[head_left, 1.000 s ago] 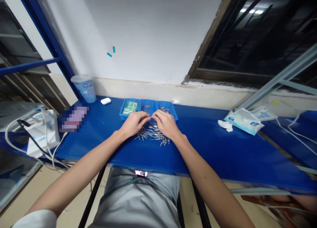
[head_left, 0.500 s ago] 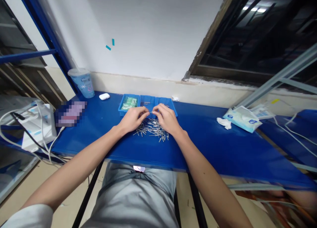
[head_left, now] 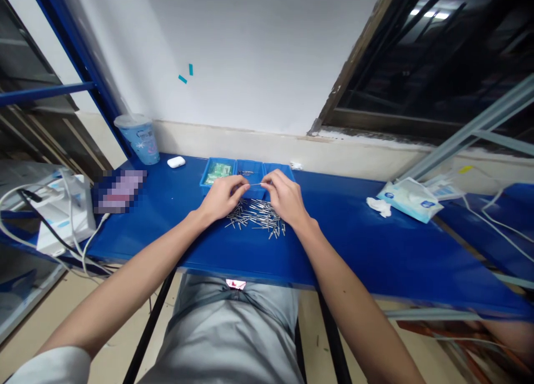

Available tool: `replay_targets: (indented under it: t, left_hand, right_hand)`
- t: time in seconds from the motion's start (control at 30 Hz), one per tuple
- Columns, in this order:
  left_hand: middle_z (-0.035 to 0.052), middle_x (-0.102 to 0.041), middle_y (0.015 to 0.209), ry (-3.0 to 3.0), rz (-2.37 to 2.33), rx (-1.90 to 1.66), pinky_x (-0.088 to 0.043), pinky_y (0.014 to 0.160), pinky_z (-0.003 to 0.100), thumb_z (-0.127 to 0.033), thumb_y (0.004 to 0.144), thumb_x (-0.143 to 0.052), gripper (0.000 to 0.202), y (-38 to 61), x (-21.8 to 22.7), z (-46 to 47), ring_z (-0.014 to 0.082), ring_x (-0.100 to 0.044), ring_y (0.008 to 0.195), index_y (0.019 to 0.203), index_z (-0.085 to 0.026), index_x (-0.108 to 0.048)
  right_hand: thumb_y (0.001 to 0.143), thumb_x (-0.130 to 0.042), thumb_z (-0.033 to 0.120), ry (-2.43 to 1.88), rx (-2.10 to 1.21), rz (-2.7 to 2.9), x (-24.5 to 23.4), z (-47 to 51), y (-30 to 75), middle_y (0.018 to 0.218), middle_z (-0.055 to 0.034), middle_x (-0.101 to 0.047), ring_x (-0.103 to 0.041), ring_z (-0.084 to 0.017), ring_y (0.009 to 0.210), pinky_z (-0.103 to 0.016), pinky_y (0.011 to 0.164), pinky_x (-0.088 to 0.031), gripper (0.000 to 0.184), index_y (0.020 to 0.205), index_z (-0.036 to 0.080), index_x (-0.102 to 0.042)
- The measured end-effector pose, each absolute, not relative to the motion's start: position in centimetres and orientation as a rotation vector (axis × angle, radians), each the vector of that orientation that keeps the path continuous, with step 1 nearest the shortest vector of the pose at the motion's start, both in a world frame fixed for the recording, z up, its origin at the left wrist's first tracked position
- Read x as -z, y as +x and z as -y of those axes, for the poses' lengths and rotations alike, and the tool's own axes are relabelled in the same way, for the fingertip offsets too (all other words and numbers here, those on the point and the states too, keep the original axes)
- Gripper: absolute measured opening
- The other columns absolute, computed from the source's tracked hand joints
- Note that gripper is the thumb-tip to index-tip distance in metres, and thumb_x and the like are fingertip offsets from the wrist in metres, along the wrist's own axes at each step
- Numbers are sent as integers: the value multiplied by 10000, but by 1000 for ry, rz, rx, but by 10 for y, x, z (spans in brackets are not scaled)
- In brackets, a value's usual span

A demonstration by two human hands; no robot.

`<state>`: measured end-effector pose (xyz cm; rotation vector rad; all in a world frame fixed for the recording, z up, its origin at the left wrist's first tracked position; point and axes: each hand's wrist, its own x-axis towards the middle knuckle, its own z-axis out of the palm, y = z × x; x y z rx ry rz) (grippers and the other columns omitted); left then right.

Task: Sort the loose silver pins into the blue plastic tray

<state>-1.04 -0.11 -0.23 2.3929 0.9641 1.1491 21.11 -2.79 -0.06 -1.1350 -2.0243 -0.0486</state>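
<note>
Between my two hands a thin metal pin [head_left: 255, 184] is held level, one end in each pinch. My left hand [head_left: 225, 196] closes thumb and forefinger on its left end. At the other end, my right hand [head_left: 284, 197] pinches it the same way. Below the hands, many slim silvery metal pins [head_left: 261, 214] lie in a loose heap on the blue table [head_left: 250, 256]. Just behind are blue bins [head_left: 250, 165]: the left one holds green pieces in clear wrapping [head_left: 217, 172], the middle one a few pins. My right hand partly covers the right bin.
At the back left stand a blue patterned cup [head_left: 139, 140] and a small white case [head_left: 176, 162]. White power strips with cables [head_left: 67, 214] lie at the left end. A tissue pack [head_left: 411, 199] and crumpled tissue [head_left: 379, 206] are on the right.
My hands have moved slightly apart and a little up, so more of the thin metal pin shows between the fingertips. The heap looks the same.
</note>
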Motion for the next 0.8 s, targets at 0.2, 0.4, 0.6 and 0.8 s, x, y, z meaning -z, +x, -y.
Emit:
replay_targets:
  t: [0.2, 0.4, 0.6, 0.8]
  left_hand:
    - [-5, -627, 602, 2425, -960, -961, -395, 615, 275, -353, 1019, -538, 280, -12, 3, 2, 141, -524, 531, 954, -171, -741]
    - [36, -734, 707, 2653, -826, -507, -415, 644, 273, -293, 988, -557, 260, -10, 11, -1, 171, -648, 604, 1032, -188, -790]
    - [52, -741, 726, 2791, -931, -409, -382, 614, 288, -267, 959, -581, 226, -7, 16, -1, 203, -670, 631, 984, -223, -801]
    - [50, -677, 662, 2814, -976, -421, -366, 603, 289, -324, 999, -551, 253, -5, 16, 2, 197, -615, 573, 1004, -199, -771]
  right_hand:
    - [1097, -374, 370, -1168, 320, 1578, -11, 33, 229, 883, -89, -632, -609, -241, 831, -400, 802, -460, 307, 953, 238, -611]
    - [1074, -429, 384, -1285, 369, 1542, -12, 30, 229, 889, -79, -651, -582, -230, 804, -403, 811, -402, 314, 942, 219, -660]
    - [1073, -390, 364, -1270, 271, 1705, -12, 29, 220, 829, -70, -652, -573, -227, 795, -410, 835, -375, 365, 830, 224, -624]
    - [1096, -335, 376, -1124, 216, 1760, -11, 36, 213, 742, -66, -608, -539, -202, 703, -366, 715, -395, 449, 763, 223, -596]
